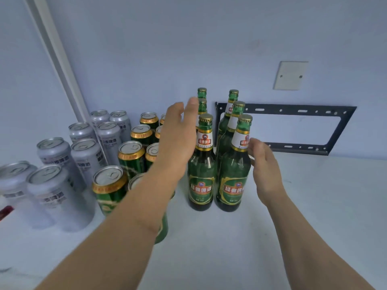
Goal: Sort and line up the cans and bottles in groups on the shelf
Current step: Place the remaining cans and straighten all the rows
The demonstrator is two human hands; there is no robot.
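In the middle of the frame I see six green glass beer bottles with gold caps (201, 164), standing upright in two rows that run back toward the pale blue wall (146, 49). They rest on the white shelf (314, 206). The front two bottles stand just beside each other, labels facing me.

My left hand (178, 132) reaches in from the lower left, fingers straight and loosely spread, held flat beside the left row of bottles near the necks; I cannot tell whether it touches the glass. It holds nothing. My right hand (262, 164) comes in from the lower right, fingers relaxed and slightly bent, beside the shoulder of the front right bottle (234, 170); the fingertips are near or on the neck label, but nothing is gripped.

Left of the bottles stand the green cans with gold rims and silver tops (130, 155), grouped in rows, partly hidden behind my left forearm. Further left, toward the frame's left edge, stand the silver-grey cans (85, 155), also in rows.

On the wall at centre right sits a black metal bracket frame (293, 128), and above it a blank white wall plate (290, 75). A white trim strip (58, 59) runs diagonally down the upper left.
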